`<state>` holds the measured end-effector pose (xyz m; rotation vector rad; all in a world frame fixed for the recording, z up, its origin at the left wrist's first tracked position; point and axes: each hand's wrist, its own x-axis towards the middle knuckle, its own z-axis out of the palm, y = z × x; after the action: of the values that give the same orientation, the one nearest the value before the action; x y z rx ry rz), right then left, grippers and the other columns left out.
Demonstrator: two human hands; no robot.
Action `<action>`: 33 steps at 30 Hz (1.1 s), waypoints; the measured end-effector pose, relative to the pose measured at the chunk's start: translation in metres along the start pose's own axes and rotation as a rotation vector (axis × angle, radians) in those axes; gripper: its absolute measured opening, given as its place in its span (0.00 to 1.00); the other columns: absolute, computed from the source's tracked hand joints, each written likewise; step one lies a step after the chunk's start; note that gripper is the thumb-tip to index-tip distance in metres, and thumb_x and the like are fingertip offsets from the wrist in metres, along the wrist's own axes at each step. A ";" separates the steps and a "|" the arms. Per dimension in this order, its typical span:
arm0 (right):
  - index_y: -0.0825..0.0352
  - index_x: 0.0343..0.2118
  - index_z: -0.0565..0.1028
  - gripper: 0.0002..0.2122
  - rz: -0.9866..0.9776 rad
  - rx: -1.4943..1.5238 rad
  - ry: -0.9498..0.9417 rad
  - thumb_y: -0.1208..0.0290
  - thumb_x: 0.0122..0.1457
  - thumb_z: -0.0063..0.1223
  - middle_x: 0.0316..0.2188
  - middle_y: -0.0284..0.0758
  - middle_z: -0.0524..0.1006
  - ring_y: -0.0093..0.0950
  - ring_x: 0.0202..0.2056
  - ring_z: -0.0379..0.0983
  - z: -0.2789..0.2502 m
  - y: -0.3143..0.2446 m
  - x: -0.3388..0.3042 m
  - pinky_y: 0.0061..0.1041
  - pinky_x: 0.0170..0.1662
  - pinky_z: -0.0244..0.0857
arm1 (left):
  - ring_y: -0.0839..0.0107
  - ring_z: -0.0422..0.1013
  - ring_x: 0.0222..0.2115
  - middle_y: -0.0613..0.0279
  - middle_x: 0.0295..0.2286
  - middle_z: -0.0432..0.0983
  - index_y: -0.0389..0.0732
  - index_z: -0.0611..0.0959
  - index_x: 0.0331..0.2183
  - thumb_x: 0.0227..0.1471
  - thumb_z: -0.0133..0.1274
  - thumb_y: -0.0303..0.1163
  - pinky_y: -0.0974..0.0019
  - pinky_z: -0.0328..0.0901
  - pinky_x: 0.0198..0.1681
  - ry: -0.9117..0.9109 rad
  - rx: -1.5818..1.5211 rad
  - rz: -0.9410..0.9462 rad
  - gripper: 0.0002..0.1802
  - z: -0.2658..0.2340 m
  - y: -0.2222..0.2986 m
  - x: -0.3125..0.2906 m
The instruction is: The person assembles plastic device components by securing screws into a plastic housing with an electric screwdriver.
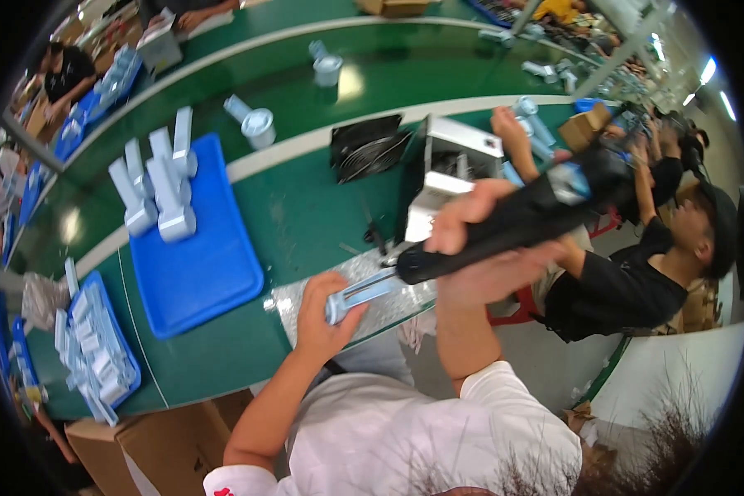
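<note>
My left hand [316, 321] grips the round end of a light-blue plastic housing [374, 288] and holds it low over the bubble-wrap mat [398, 307]. The long handle part of the housing points right. In my right hand [469, 221], blurred by motion, is a black electric screwdriver [525, 217]. Its front end is at the right end of the housing, and its bit lies along the handle part. Whether the bit touches a screw cannot be made out. Behind my hands stands a silver metal box [465, 136] with an open front.
A black fan [369, 147] stands beside the box. Leftward, a blue tray [194, 293] bears several light-blue housings [172, 198]; another full tray [124, 343] lies at the table edge. Beyond runs a green conveyor [413, 62] with parts. A co-worker [636, 281] sits at the right.
</note>
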<state>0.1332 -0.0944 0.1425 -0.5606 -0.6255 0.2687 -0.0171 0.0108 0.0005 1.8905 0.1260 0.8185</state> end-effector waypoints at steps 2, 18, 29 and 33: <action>0.77 0.39 0.67 0.40 -0.074 -0.031 0.007 0.32 0.47 0.51 0.26 0.43 0.74 0.32 0.23 0.75 0.000 -0.005 0.004 0.30 0.21 0.71 | 0.53 0.70 0.37 0.50 0.36 0.72 0.36 0.75 0.35 0.37 0.65 0.23 0.59 0.65 0.41 -0.030 0.092 -0.034 0.20 0.001 0.008 0.006; 0.69 0.51 0.59 0.20 -0.703 -0.903 -0.142 0.57 0.66 0.41 0.27 0.43 0.74 0.26 0.18 0.69 -0.027 -0.055 0.080 0.23 0.23 0.69 | 0.57 0.71 0.34 0.49 0.36 0.73 0.34 0.76 0.35 0.39 0.62 0.23 0.63 0.65 0.40 0.025 0.085 -0.040 0.17 0.011 0.005 0.018; 0.62 0.60 0.55 0.39 -0.081 -0.128 -0.234 0.37 0.54 0.47 0.38 0.38 0.67 0.25 0.26 0.68 0.000 -0.072 0.024 0.26 0.24 0.64 | 0.58 0.72 0.36 0.50 0.37 0.73 0.35 0.78 0.35 0.37 0.64 0.22 0.63 0.67 0.39 0.021 0.107 0.021 0.19 0.012 0.005 0.014; 0.63 0.54 0.61 0.38 -0.038 -0.169 -0.123 0.33 0.52 0.45 0.38 0.39 0.66 0.25 0.25 0.68 0.007 -0.039 0.027 0.24 0.24 0.63 | 0.58 0.72 0.36 0.50 0.38 0.73 0.35 0.77 0.35 0.36 0.65 0.22 0.63 0.68 0.39 0.018 0.082 -0.001 0.20 0.011 -0.001 0.010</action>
<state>0.1527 -0.1128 0.1816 -0.6973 -0.7820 0.2168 -0.0025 0.0071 0.0020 1.9601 0.1740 0.8417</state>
